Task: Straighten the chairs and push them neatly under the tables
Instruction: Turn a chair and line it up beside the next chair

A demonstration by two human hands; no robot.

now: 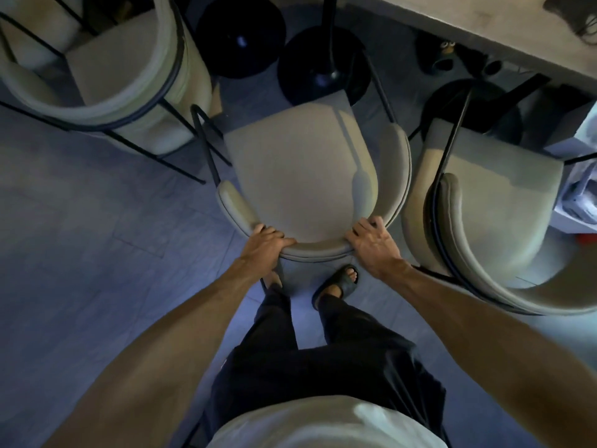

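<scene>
A beige upholstered chair [300, 169] with a curved backrest and black metal frame stands directly below me, its seat pointing toward the table [468, 24] at the top right. My left hand [266, 242] grips the left part of the curved backrest. On the right part of the same backrest rests my right hand [374, 242], fingers wrapped over the rim. The chair's front edge reaches a round black table base [323, 72].
A matching chair [494, 202] stands close on the right, another [106, 69] at the upper left. A second black round base [240, 37] lies beyond. My sandalled foot [337, 284] is just behind the held chair. Blue-grey tiled floor spreads left.
</scene>
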